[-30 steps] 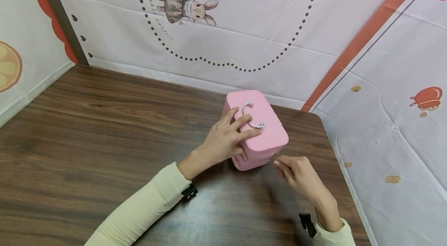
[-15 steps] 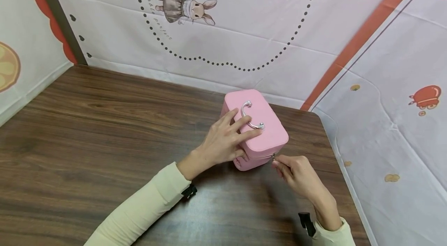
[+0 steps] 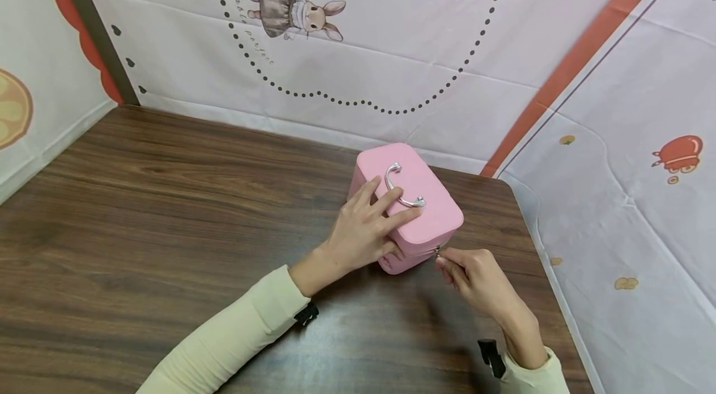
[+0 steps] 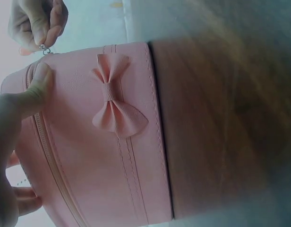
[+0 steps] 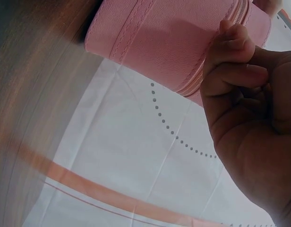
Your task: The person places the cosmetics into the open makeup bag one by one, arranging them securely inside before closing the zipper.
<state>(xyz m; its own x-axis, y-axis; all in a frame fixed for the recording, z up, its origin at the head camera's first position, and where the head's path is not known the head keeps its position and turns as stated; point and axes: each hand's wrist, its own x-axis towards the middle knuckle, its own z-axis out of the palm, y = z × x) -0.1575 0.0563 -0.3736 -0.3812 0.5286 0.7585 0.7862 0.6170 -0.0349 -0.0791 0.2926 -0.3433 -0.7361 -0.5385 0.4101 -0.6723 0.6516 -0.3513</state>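
Note:
A pink vanity case [image 3: 433, 210] with a curved silver handle [image 3: 395, 167] on its lid stands on the table, its lid down. Spread fingers of my left hand [image 3: 358, 229] rest on the lid beside and across the handle. The thumb [image 4: 40, 78] of that hand presses the bow side, near the zipper [image 4: 50, 153]. My right hand [image 3: 485, 279] pinches the small metal zipper pull [image 4: 44, 48] at the near right corner. A pink bow [image 4: 109, 92] decorates the side in the left wrist view. In the right wrist view, the curled right fingers hide the pull.
The brown wooden table [image 3: 168, 214] extends widely to the left of the case. A printed white cloth [image 3: 391, 40] hangs along the back, close behind the case. Another cloth wall [image 3: 615, 207] borders the table's right edge.
The case has turned slightly, its far left corner shifting left. My left hand has moved a little to the right with it. The right hand keeps its pinch, almost still.

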